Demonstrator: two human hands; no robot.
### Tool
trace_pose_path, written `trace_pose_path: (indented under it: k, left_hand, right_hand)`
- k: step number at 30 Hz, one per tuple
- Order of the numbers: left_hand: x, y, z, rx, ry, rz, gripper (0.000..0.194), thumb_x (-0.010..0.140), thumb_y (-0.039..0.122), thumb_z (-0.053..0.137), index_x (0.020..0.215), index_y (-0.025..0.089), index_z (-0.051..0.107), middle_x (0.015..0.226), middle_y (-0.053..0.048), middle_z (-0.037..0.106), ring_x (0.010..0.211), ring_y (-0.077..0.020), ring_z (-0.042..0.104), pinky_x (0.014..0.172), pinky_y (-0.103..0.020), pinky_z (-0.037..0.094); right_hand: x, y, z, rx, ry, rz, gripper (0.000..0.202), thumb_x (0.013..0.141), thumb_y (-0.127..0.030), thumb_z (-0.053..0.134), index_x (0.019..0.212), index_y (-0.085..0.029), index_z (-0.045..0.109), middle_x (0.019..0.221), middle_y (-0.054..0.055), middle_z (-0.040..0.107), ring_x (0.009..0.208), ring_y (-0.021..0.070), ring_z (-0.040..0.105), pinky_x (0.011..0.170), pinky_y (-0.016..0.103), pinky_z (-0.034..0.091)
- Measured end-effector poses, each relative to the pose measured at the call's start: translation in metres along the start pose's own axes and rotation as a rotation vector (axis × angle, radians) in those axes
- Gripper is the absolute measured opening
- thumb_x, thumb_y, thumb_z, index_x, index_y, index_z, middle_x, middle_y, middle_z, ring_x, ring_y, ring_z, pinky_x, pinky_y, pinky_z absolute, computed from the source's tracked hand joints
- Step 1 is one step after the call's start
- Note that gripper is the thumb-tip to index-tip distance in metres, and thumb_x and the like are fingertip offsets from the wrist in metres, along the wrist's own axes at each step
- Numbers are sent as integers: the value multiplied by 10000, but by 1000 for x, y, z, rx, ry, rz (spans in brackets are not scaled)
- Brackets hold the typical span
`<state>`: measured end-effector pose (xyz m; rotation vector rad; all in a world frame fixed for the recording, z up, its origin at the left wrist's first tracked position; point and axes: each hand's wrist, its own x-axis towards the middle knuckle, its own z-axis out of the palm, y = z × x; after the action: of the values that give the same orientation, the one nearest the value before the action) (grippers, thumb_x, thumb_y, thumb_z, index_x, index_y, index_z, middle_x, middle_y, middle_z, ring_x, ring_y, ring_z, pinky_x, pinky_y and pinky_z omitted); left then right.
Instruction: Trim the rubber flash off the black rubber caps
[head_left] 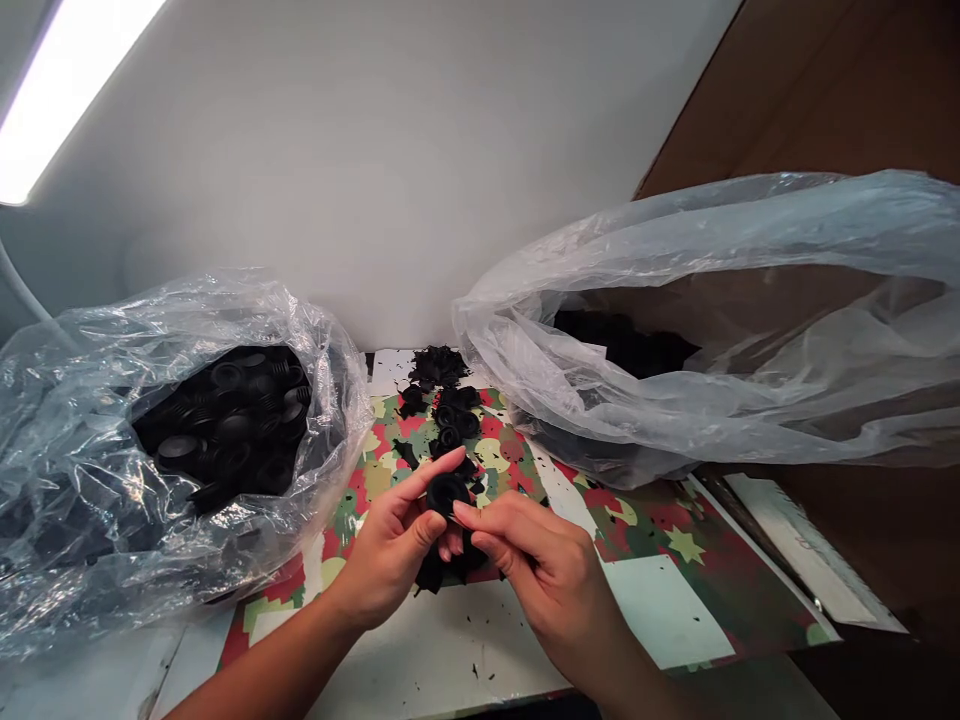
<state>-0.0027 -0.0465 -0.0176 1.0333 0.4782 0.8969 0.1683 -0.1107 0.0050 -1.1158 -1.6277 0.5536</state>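
Between my hands, over the middle of the table, is a small round black rubber part (444,491) with a raised ring. My left hand (396,545) is closed around its left side, thumb in front and index finger stretched along behind. My right hand (536,560) meets the part at its right edge, index fingertip pressed on it and thumb bent below; whether it pinches a bit of the rubber is too small to tell. Under and behind my hands lie more black rubber parts (456,412) among black scraps (439,366).
On the left, a clear plastic bag (67,400) holds many round black parts (236,420). To the right, a larger open plastic bag (525,350) contains black material (630,342). A patterned sheet (637,530) with white paper (670,610) covers the table. A lamp (67,80) shines upper left.
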Motion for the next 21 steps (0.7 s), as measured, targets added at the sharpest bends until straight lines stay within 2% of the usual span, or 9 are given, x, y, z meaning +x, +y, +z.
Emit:
trace_pose_path:
  k: [6,21]
  left_hand:
    - [-1,-2,-1,6,-15,-8,576,861,383,802,1406,278,646,733,-4,661,619,-87,573,622,-189,492]
    - [-1,-1,-3,95,13,21,622,858,417,796,1430,245,625,735,-5,657,614,-105,559,619,-215,497]
  right_hand:
    - [-2,-2,-2,-59,19,-32,245,1030,-203,542,1122,-216,769,796,22,699,659,127,675,572,208,555]
    - [-4,-1,3,-171,22,-68,281,1040,-197,510,1184,-209,751,826,40,703,698,138,692,601,215,576]
